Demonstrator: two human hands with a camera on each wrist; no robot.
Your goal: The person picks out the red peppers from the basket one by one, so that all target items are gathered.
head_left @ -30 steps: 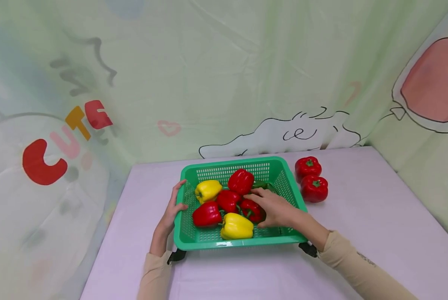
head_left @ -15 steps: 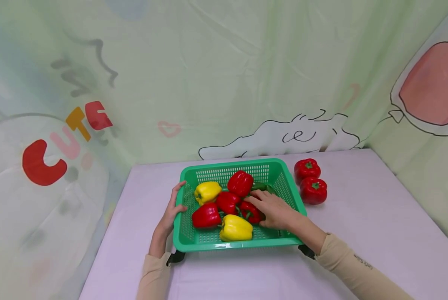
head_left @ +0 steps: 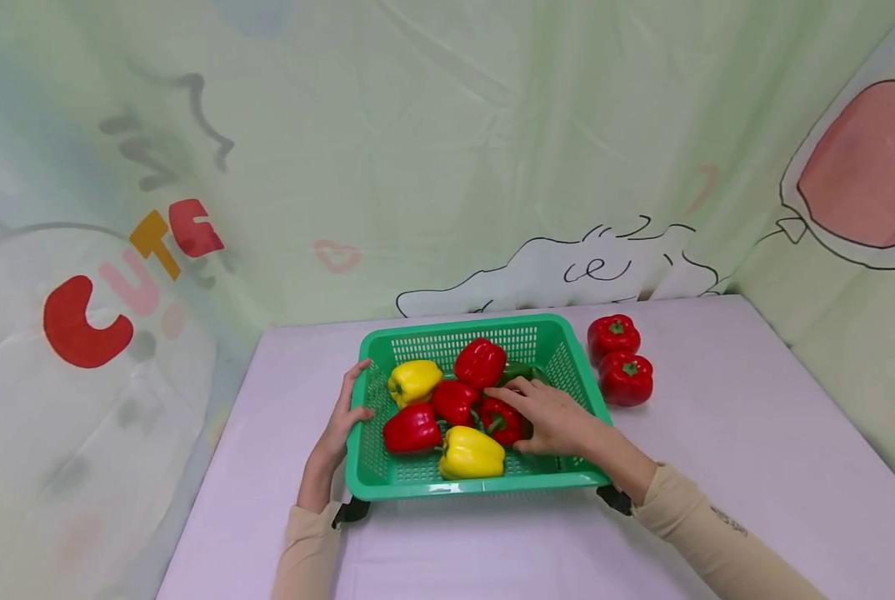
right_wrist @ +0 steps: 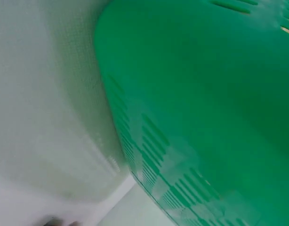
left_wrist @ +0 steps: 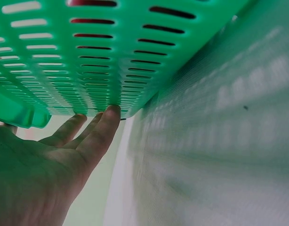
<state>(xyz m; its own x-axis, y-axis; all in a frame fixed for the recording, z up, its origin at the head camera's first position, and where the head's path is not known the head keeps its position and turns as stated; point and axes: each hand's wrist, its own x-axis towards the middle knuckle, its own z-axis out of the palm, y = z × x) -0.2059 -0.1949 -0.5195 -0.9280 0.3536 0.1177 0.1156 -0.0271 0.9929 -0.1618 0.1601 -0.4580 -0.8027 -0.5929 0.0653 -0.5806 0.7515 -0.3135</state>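
Observation:
In the head view, a green slotted plastic basket (head_left: 462, 490) holds yellow and red bell peppers. My left hand (head_left: 337, 427) grips its left rim, the thumb inside and the fingers outside. From the left wrist, the fingers of that hand (left_wrist: 83, 146) show against the slotted outer wall. My right hand (head_left: 556, 419) reaches over the basket's right side and holds a red bell pepper (head_left: 502, 422), with thumb and fingers around it. Part of that pepper is hidden by the hand. The right wrist view shows mostly the basket's outer wall (right_wrist: 191, 103).
Also in the basket lie a yellow pepper (head_left: 472, 453) at the front, another red pepper (head_left: 481, 363) at the back, and a dark green vegetable (head_left: 518, 370) partly behind my right hand. Two red peppers (head_left: 626, 378) stand on the lilac tabletop (head_left: 725, 400) right of it. A curtain hangs behind.

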